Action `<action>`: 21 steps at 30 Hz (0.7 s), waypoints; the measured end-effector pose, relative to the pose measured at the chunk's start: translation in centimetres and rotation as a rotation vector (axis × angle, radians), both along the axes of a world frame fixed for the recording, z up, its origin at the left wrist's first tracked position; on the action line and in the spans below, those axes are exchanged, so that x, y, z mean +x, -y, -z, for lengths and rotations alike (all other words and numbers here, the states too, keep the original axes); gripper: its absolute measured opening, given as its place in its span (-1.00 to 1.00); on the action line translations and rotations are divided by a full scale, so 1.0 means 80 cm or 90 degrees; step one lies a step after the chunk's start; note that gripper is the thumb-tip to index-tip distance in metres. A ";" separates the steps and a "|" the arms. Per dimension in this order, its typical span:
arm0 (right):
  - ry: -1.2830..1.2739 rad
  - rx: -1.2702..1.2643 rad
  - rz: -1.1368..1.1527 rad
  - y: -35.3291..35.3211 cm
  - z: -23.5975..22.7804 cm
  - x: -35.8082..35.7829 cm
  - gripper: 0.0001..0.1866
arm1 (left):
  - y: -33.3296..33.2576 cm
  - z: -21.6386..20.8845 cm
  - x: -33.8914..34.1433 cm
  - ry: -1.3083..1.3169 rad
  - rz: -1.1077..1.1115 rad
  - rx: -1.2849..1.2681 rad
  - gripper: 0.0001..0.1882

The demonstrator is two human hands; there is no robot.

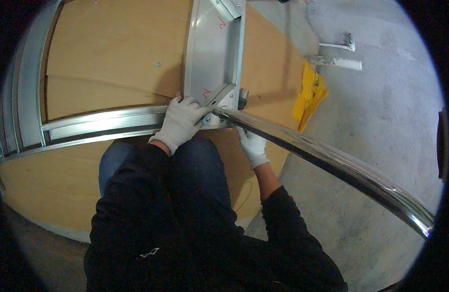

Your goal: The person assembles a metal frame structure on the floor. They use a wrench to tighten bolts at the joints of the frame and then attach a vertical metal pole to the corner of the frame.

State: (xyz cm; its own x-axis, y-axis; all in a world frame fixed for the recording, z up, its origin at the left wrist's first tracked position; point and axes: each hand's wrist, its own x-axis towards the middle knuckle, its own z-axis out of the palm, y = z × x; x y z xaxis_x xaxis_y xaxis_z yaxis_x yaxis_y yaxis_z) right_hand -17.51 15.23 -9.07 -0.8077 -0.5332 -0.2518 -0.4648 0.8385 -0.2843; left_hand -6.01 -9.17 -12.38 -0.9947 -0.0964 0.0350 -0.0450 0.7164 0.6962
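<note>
My left hand point(182, 121), in a white glove, is closed over the corner of a silvery metal frame point(105, 119), where its long rail meets a wide channel-shaped crosspiece point(212, 51). Its fingertips lie beside a small slanted metal strip point(221, 97) inside the corner. A shiny chrome tube point(326, 158) runs from this corner toward the lower right. Below the tube, close to the joint, is my gloved right hand point(253, 147); the tube and frame corner hide most of its fingers. A bolt head point(208, 119) shows at the corner, and a dark fitting point(243, 99) sits just beyond the joint.
Brown cardboard sheets point(122, 53) lie under the frame, with a small washer-like piece point(159, 63) on one. At the right are a yellow wrapper-like piece point(308, 95), a pale pipe point(339, 63) and a small tap-like fitting point(348, 44) over grey concrete point(380, 121).
</note>
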 end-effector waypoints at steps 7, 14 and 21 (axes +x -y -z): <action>0.052 0.079 -0.040 0.023 -0.016 0.002 -0.54 | 0.000 0.004 0.003 -0.002 -0.004 -0.004 -0.54; -0.089 0.074 -0.178 0.018 -0.007 -0.012 -0.56 | 0.000 0.002 0.003 -0.028 -0.013 -0.028 -0.55; 0.080 0.096 -0.241 0.030 -0.027 -0.048 -0.69 | 0.000 0.004 0.004 -0.014 -0.010 -0.010 -0.58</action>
State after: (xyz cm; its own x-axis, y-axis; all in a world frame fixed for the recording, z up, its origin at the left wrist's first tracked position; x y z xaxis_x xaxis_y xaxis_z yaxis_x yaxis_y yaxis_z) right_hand -21.33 12.82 -6.95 -0.5205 -0.7359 -0.4331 -0.7172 0.6520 -0.2460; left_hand -5.73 -9.15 -12.74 -0.9921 -0.1117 0.0578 -0.0418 0.7264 0.6860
